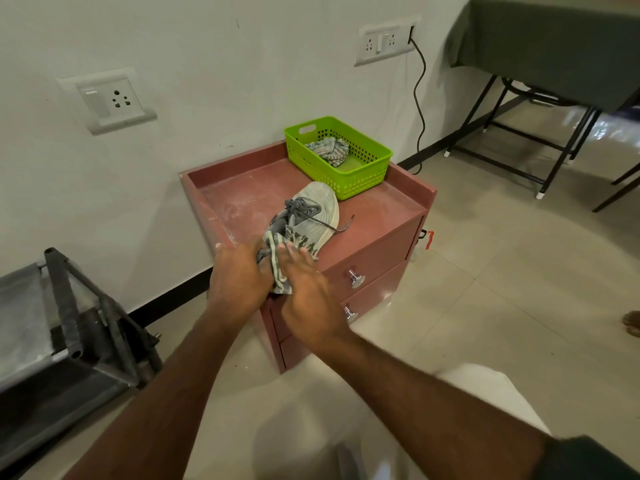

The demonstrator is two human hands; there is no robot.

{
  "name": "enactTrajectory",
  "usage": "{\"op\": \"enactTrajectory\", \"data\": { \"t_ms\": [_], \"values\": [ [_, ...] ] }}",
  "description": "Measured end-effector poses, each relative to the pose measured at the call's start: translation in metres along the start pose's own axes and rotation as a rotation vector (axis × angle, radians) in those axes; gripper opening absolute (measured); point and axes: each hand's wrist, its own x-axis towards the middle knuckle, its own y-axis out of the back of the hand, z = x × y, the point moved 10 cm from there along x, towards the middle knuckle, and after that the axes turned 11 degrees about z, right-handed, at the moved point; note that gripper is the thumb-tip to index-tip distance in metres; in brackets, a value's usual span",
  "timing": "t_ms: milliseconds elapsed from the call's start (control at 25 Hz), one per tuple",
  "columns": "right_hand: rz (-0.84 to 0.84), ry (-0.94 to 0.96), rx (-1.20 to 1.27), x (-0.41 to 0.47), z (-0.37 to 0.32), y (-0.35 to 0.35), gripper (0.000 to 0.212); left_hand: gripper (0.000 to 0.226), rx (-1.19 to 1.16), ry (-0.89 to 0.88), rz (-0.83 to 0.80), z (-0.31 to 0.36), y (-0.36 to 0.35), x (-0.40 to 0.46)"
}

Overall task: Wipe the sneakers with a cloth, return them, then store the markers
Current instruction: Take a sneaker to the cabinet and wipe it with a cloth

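1. Two hands work at the front edge of a reddish cabinet (pixel 242 199) with a raised rim round its top.
2. One sneaker (pixel 311 216), pale with grey laces, lies tilted on its side near that front edge, its toe pointing toward the back right corner.
3. The left hand (pixel 239 275) sits at the heel end of the sneaker, fingers curled round it and round part of a striped cloth (pixel 280 268).
4. The right hand (pixel 304 292) presses the cloth against the sneaker's heel side with fingers held fairly straight; the cloth hangs a little over the front edge.
5. A green basket (pixel 367 174) stands at the back right corner of the cabinet top, just beside the sneaker's toe, with a second rag (pixel 329 150) bunched inside.
6. Two drawer knobs (pixel 355 278) show on the cabinet front below the hands.
7. A metal cart (pixel 69 306) stands to the left, and a table (pixel 554 46) under dark green covering at the far right.
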Motion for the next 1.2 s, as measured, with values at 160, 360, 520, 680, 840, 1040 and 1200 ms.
{"op": "enactTrajectory", "data": {
  "t_ms": [160,360,520,680,840,1040,1200],
  "values": [
    [-0.068,-0.007,-0.385,0.043,0.056,0.004,0.076,0.033,0.025,0.023,-0.052,-0.009,-0.003,0.000],
    [0.137,-0.299,-0.164,0.054,0.084,0.037,0.070,0.020,-0.025,0.054,-0.063,-0.013,-0.003,-0.003],
    [0.072,-0.101,-0.025,0.038,0.035,0.005,0.084,0.016,0.012,-0.017,-0.027,0.000,-0.003,-0.002],
    [0.043,-0.002,0.062,0.000,0.016,-0.012,0.090,0.015,0.005,-0.032,-0.007,-0.002,-0.002,0.000],
    [0.024,-0.086,-0.036,0.033,0.049,-0.001,0.083,0.031,-0.049,0.049,-0.068,-0.012,-0.009,0.000],
    [0.244,-0.692,0.322,0.044,0.109,0.036,0.036,0.024,-0.037,0.042,-0.056,-0.012,-0.004,-0.003],
    [0.420,-0.990,0.706,0.024,0.116,0.030,0.028,0.022,0.015,0.025,-0.037,-0.011,-0.010,0.002]
  ]
}}
